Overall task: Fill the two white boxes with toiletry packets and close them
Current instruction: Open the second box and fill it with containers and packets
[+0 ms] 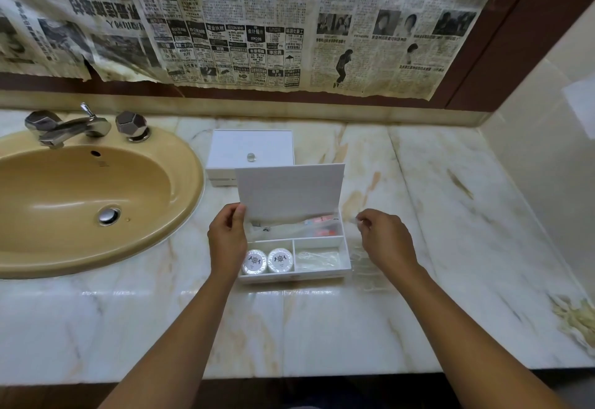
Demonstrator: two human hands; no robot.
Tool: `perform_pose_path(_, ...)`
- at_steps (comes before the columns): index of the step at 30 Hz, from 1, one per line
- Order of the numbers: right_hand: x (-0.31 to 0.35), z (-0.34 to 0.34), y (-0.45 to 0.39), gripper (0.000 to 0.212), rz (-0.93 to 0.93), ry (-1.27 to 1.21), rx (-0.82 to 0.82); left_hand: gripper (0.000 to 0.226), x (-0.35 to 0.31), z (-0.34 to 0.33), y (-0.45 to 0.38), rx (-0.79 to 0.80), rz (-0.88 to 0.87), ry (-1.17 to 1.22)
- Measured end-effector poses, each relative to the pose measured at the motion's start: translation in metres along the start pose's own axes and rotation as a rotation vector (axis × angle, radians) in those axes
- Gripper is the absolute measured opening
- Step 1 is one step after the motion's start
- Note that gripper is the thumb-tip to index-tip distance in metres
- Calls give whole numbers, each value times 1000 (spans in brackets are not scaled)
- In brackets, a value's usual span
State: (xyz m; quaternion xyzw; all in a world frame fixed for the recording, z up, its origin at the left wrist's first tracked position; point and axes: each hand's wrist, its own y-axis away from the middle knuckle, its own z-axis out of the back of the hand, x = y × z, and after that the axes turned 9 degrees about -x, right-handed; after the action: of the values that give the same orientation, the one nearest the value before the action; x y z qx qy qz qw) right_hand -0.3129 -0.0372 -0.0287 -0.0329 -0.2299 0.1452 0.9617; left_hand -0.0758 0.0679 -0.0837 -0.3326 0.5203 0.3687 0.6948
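**Lid tilted up over the near box, one small packet pinched at its right**

At the centre of the frame the near white box [294, 255] is sitting on the marble counter [418, 279] with its lid [291, 192] standing tilted up over the back half. The left hand [227, 239] is holding the lid's lower left corner, thumb and fingers curled round the edge. The right hand [384, 241], just right of the box, is pinching a small clear packet [357, 219] between thumb and fingertips (what the packet holds is too blurred to tell), while the other fingers are curling loosely.

Inside the box, two round white soaps [268, 260] are lying side by side in the lower left compartment. A clear wrapped packet [317, 258] is lying in the lower right compartment, and packets with orange-red markings [322, 226] are filling the long back compartment, partly under the lid.

Directly above in the frame, just behind the lid, the second white box [249, 151] is sitting closed, a small clear knob [250, 157] on its top. More clear wrappers [363, 263] are lying on the counter just right of the near box.

At the left of the frame a tan sink [180, 183] with a chrome tap [69, 128] is set into the counter, and newspaper sheets [257, 22] are covering the wall across the top.
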Motion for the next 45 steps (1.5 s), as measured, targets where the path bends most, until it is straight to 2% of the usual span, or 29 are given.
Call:
perform_pose_path(6,30,20,3,11,78,-141,-50,18,0,0,0,0,10,2)
perform_pose_path(9,45,20,10,10,176,-116,-45,18,-1,0,1,-3,10,0)
perform_pose_path(11,54,17,16,12,223,-69,-2,18,-1,0,1,-3,5,-6)
perform_pose_path(15,63,2,28,21,253,111,184,18,-1,0,1,-6,8,-2)
perform_pose_path(19,66,-9,35,21,231,246,318,18,-1,0,1,-5,10,6)
perform_pose_path(34,64,-22,35,23,206,124,449,19,-2,0,1,-4,36,3)
perform_pose_path(38,61,-16,33,23,218,41,374,19,-2,0,1,-6,28,-4)
perform_pose_path(45,45,14,15,24,154,-133,123,18,-3,0,1,-6,16,-1)
